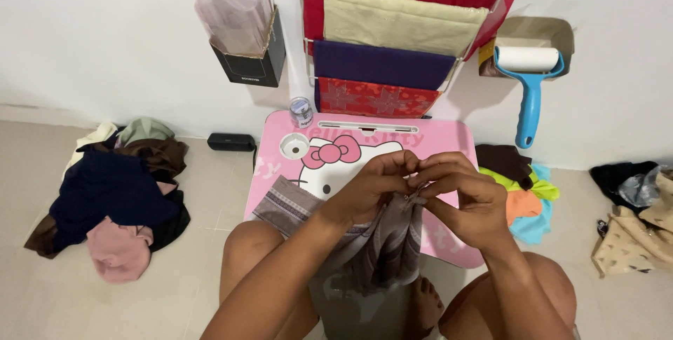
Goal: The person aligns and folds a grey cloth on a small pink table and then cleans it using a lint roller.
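Both hands meet over the near edge of the pink worktop, pinching the top edge of a grey striped cloth between them. To do this pinching well, the fingertips should stay close together on the same small spot, with the cloth hanging free so its weight keeps it flat, judging by how it drapes.

The left hand has its grip narrow, thumb and fingers closed on the cloth edge. The right hand, at 3 o'clock of the left, is likewise closed on that edge; something small and pale sits between the fingertips, too small to tell.

The cloth hangs toward 6 o'clock over the lap, one end lying on the worktop.
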